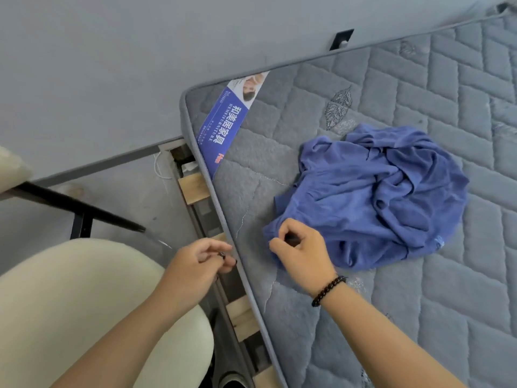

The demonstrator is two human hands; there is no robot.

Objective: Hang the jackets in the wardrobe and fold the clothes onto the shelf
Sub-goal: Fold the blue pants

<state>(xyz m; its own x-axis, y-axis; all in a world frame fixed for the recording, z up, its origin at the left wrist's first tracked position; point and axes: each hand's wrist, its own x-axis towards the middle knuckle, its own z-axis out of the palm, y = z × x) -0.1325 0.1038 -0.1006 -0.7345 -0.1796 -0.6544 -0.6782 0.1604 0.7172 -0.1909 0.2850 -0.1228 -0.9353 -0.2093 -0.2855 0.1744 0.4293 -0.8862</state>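
Crumpled blue cotton garment (372, 197) lies in a loose heap on the grey quilted mattress (419, 303), near its corner with the blue printed label (221, 124). From the head camera I see my right hand (300, 254), with a dark beaded bracelet (328, 289) at its wrist, pinching the garment's near edge between thumb and curled fingers. My left hand (198, 266) hangs just off the mattress edge, fingers loosely curled, holding nothing I can make out. I judge the fold starts best by bringing the left hand onto the same hem, then lifting and shaking the cloth flat before creasing.
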